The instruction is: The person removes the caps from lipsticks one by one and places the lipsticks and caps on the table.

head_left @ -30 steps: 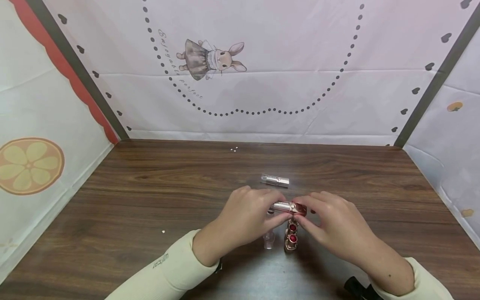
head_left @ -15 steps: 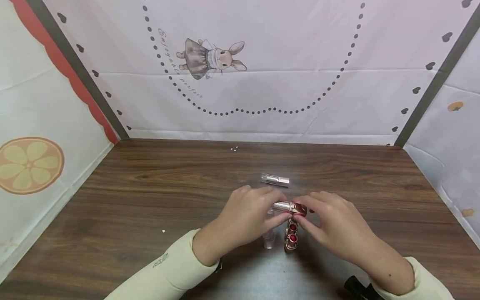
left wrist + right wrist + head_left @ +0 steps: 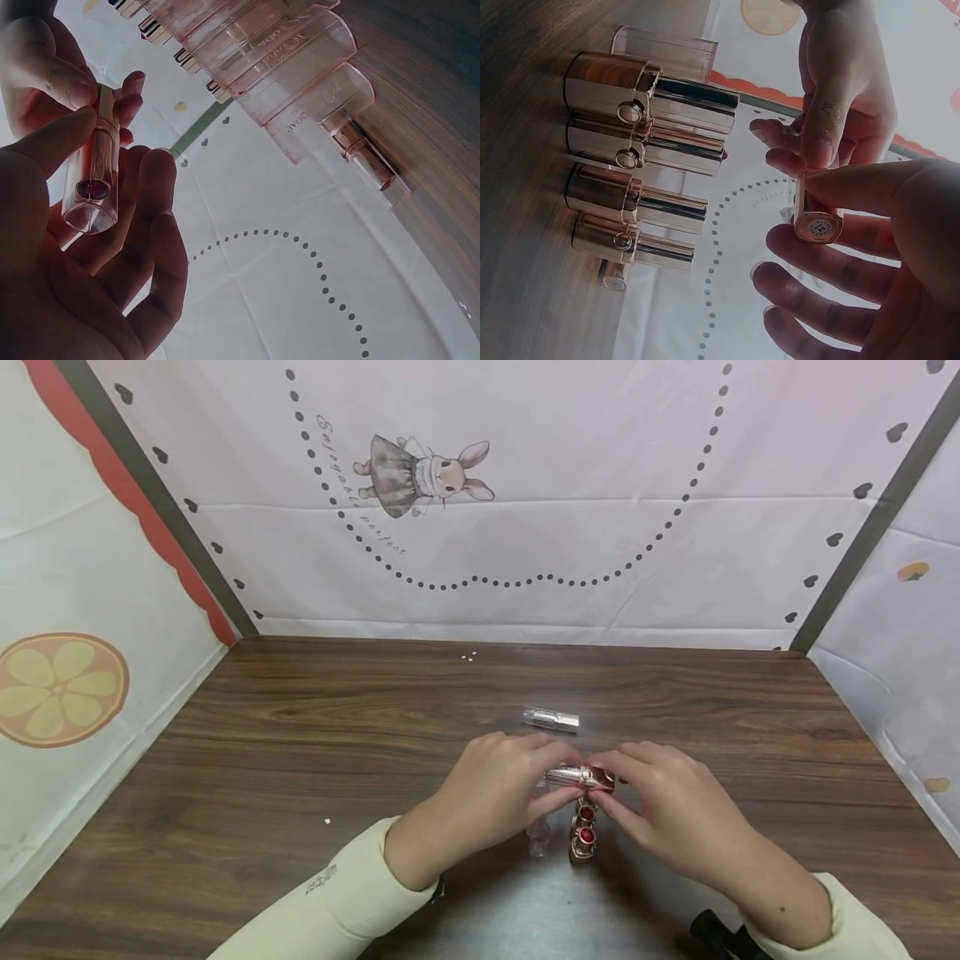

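Both hands hold one capped lipstick (image 3: pixel 581 776) sideways above the table. My left hand (image 3: pixel 498 785) pinches its clear cap end between thumb and fingers. At the other end, my right hand (image 3: pixel 667 793) grips the shiny rose-gold base, whose round label (image 3: pixel 819 228) faces the right wrist camera. Through the clear cap (image 3: pixel 91 214) the dark red tip shows in the left wrist view. Beneath the hands, several uncapped lipsticks (image 3: pixel 679 97) stand upright in a row, partly hidden from the head camera. Several clear pink caps (image 3: pixel 315 97) are lined up along their left side.
Another capped lipstick (image 3: pixel 551 719) lies on its side beyond the hands. Small white specks (image 3: pixel 469 657) dot the back of the wooden table (image 3: pixel 337 718), with one more speck (image 3: pixel 327 821) at left. Printed cloth walls (image 3: pixel 600 460) enclose the back and both sides.
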Motion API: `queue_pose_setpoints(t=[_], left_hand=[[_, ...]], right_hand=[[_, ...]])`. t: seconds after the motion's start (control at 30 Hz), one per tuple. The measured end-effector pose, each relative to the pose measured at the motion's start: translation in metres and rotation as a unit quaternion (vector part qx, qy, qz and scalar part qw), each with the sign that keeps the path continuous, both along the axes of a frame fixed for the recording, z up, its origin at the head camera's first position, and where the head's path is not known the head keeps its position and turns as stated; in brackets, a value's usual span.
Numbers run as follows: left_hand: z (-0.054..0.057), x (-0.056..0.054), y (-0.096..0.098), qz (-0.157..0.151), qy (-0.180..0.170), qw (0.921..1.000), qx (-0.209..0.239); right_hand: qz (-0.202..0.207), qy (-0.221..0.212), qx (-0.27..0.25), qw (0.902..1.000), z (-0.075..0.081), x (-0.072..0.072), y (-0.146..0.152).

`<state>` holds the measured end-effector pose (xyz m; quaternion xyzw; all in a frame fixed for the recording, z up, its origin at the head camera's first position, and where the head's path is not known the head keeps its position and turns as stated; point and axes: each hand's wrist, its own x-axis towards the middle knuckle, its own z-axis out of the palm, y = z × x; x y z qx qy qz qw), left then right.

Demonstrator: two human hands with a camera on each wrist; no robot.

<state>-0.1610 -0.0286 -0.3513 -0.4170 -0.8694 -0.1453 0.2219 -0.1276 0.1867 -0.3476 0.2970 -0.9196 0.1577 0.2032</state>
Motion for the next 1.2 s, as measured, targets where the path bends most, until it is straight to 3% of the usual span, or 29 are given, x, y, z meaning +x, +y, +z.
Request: queue_pose_setpoints(t=[0.43, 1.2], left_hand=[[0.0009, -0.0013, -0.0009, -0.014, 0.001, 0.9998, -0.011], [-0.0002, -0.0007, -0.0013, 0.001, 0.002, 0.9999, -0.011]], right_hand=[[0.008, -0.009, 0.015, 0.9998, 0.0013, -0.0009, 0.0028], [-0.003, -0.021, 0.021, 0.9996, 0.0004, -0.0011, 0.0024]])
